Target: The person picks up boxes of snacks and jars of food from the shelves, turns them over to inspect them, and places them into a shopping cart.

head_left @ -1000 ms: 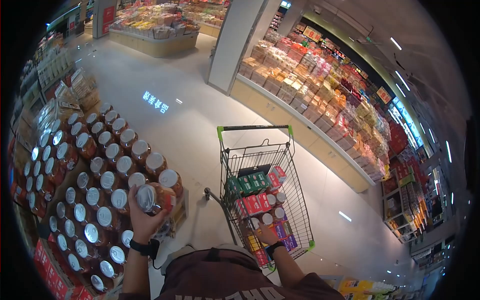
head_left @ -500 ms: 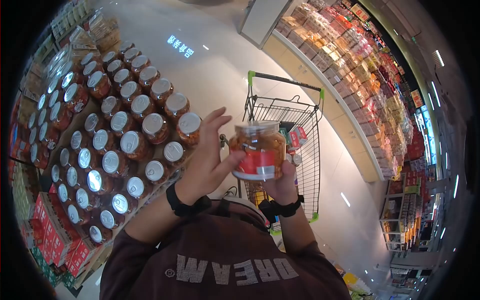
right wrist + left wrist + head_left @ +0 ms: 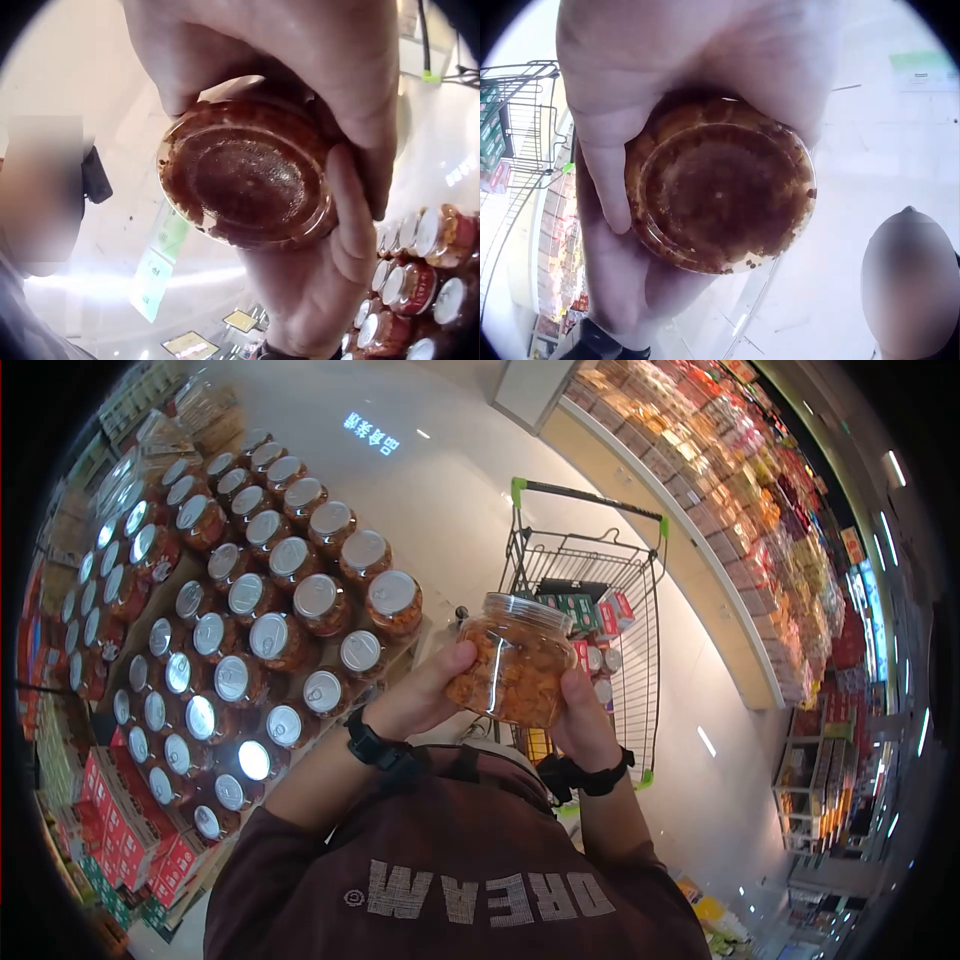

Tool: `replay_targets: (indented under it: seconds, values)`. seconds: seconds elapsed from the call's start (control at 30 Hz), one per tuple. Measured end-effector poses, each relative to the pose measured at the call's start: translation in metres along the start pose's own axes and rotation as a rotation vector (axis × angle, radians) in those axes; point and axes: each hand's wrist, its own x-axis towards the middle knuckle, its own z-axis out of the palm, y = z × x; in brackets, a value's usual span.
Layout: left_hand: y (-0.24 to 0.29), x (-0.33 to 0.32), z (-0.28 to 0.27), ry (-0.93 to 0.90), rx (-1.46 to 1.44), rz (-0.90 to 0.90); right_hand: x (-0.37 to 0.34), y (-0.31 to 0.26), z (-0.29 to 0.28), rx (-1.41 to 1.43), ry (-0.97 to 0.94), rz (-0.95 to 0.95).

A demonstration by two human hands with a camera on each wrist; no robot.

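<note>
Both my hands hold a clear jar (image 3: 515, 665) of chunky orange-brown food in front of my chest. My left hand (image 3: 420, 685) grips its left side, thumb on the wall facing me. On the opposite side my right hand (image 3: 588, 725) grips it too, thumb up along the wall. The jar leans with its lid end away from me, and no label shows on the near side in the head view. Both wrist views look at the jar's round base (image 3: 720, 187), with fingers wrapped about its sides.
Left of me stands a stack of similar jars (image 3: 270, 635) with silver lids, red cartons (image 3: 115, 820) below it. A shopping cart (image 3: 640, 690) holding green and red boxes and cans is just beyond my right hand. Shelves of packaged goods (image 3: 700, 510) line the right.
My left hand has brought the jar from the stack to my chest. My right hand has left the cart and grips the jar too. The jar has turned, its red label now out of sight.
</note>
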Motion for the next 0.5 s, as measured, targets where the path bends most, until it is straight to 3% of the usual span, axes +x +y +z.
replay_targets:
  seconds: [0.07,0.13,0.2,0.27,0.33,0.37,0.4,0.47,0.5]
  values:
    - [-0.005,0.005,-0.002,-0.046,0.065,-0.046,-0.005,0.007,-0.004,0.197,-0.043,0.155]
    - [-0.012,0.005,-0.021,-0.007,0.235,-0.023,-0.006,0.004,-0.003,0.213,-0.036,0.137]
    - [-0.012,0.008,-0.022,0.095,0.587,0.034,-0.009,0.004,0.002,0.132,0.081,0.012]
    - [-0.016,0.010,-0.006,0.102,0.587,0.070,-0.008,0.011,0.003,0.087,0.172,-0.091]
    - [-0.010,0.011,0.006,0.197,0.230,-0.056,-0.009,0.000,0.019,-0.072,0.236,-0.243]
    - [-0.020,0.015,-0.011,0.187,0.297,-0.028,-0.011,0.003,0.016,-0.078,0.281,-0.258]
    - [-0.021,0.018,-0.012,0.222,0.384,-0.026,-0.012,0.008,0.014,-0.233,0.282,-0.361]
    - [-0.023,0.018,0.001,0.321,0.202,-0.147,-0.014,0.008,0.005,-0.383,0.310,-0.468]
    - [-0.025,0.018,0.001,0.306,0.215,-0.172,-0.016,0.004,0.002,-0.649,0.253,-0.541]
